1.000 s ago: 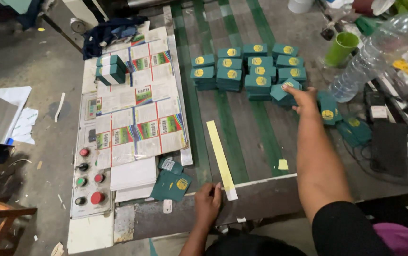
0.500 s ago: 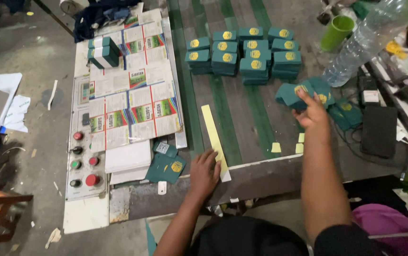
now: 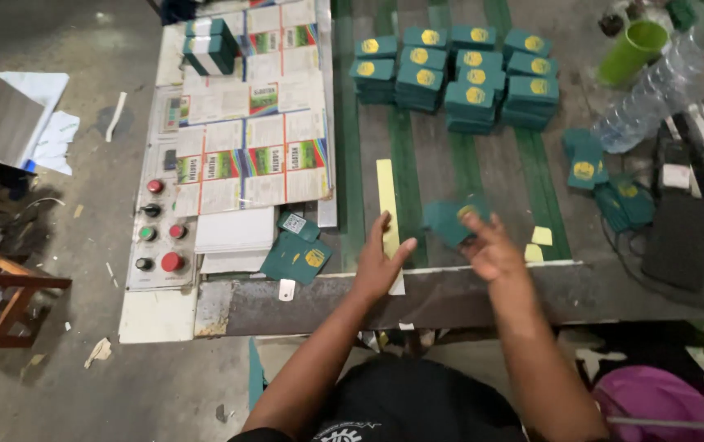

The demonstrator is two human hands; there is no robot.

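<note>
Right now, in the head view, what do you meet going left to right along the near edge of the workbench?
Red push button → flat green cartons → left hand → right hand holding a green carton → black pad.

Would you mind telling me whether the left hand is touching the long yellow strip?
Touching: the head view shows the left hand lying flat over the lower end of the yellow strip.
</note>
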